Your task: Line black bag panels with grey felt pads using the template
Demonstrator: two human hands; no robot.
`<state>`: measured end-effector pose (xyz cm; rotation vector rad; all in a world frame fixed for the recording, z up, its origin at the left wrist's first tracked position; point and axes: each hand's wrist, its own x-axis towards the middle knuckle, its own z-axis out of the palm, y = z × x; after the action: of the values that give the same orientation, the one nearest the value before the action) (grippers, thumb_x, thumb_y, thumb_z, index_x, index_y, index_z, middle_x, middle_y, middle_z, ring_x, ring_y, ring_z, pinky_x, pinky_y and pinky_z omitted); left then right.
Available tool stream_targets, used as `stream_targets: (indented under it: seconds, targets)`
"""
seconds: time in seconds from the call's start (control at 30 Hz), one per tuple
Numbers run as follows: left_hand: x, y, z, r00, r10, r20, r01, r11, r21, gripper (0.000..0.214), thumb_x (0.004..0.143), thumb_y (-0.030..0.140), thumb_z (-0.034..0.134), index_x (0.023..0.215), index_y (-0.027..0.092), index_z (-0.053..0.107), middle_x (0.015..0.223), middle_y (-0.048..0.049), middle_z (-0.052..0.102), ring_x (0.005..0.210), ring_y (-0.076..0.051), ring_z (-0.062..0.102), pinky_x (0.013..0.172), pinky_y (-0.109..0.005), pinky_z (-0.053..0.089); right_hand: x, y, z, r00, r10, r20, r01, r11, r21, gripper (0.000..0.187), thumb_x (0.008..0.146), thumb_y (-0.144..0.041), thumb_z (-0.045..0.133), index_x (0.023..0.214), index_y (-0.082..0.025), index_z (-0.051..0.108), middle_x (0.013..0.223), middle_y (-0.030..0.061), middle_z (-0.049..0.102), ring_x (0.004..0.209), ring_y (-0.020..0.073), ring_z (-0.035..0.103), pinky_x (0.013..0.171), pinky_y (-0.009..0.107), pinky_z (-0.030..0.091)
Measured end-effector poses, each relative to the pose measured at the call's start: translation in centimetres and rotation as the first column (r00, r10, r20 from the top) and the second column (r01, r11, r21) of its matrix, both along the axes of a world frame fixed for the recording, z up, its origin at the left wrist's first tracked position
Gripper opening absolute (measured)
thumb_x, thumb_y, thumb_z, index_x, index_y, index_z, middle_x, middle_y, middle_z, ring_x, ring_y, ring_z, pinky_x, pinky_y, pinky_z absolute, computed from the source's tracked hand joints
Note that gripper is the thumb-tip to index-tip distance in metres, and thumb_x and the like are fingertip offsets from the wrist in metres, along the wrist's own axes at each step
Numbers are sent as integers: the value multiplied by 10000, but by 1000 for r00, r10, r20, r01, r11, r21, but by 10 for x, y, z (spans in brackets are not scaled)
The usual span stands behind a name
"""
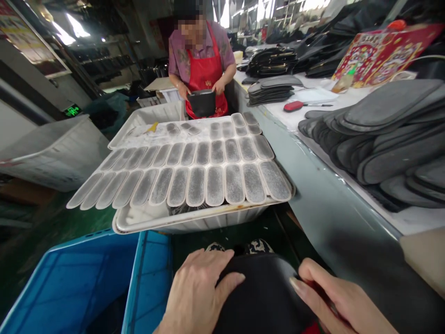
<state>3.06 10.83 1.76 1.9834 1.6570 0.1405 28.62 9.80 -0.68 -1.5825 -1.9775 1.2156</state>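
A black, leather-like bag body (264, 292) with a rounded top edge lies in front of me at the bottom of the view. My left hand (200, 287) is closed on its left edge, the thumb lying over the near face. On the right edge, my right hand (337, 297) pinches the material between thumb and bent fingers. The lower part of the piece runs out of view. Just beyond stand rows of long oval grey panels (215, 185) with pale rims, laid out on a white tub (205, 220).
A blue crate (134, 283) stands at my left. Stacked dark oval panels (382, 130) and a red-handled tool (294, 106) lie on the right-hand table (299, 162). Across from me a person in a red apron (205, 69) holds a similar black piece (201, 103).
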Motion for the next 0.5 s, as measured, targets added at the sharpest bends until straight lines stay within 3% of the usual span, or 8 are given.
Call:
stream_targets:
  seconds: [0.1, 0.2, 0.33, 0.5]
  targets:
    - [7, 1, 2, 997, 79, -15, -79, 997, -2, 230, 964, 398, 507, 1088, 370, 699, 1140, 71, 728, 1067, -218, 667, 940, -357, 502, -7, -2, 14, 999, 30, -20, -30, 999, 14, 363, 996, -478, 330, 730, -248, 417, 623, -37, 493, 545, 123, 472, 529, 228, 377]
    - [7, -4, 4, 997, 83, -4, -83, 997, 9, 241, 976, 401, 484, 1078, 367, 700, 1128, 69, 732, 1039, -212, 677, 884, -315, 485, -9, -4, 21, 1000, 8, -29, -8, 1000, 0, 368, 1006, -474, 315, 725, -244, 375, 626, -49, 445, 556, 119, 426, 528, 235, 342]
    - [7, -8, 7, 997, 78, -5, -78, 997, 19, 276, 999, 397, 433, 1006, 354, 705, 1013, 68, 755, 951, -194, 704, 769, -268, 443, -10, -7, 21, 999, -23, -41, 25, 999, 37, 360, 1007, -464, 315, 725, -244, 353, 603, -63, 384, 545, 116, 385, 517, 241, 310]
    - [8, -9, 9, 995, 64, -75, -60, 996, 59, 324, 1007, 413, 398, 894, 320, 687, 884, 55, 753, 850, -188, 710, 637, -259, 360, -17, -9, 12, 993, -115, -21, 117, 977, 180, 332, 998, -443, 318, 728, -251, 348, 609, -61, 376, 543, 127, 415, 529, 249, 326]
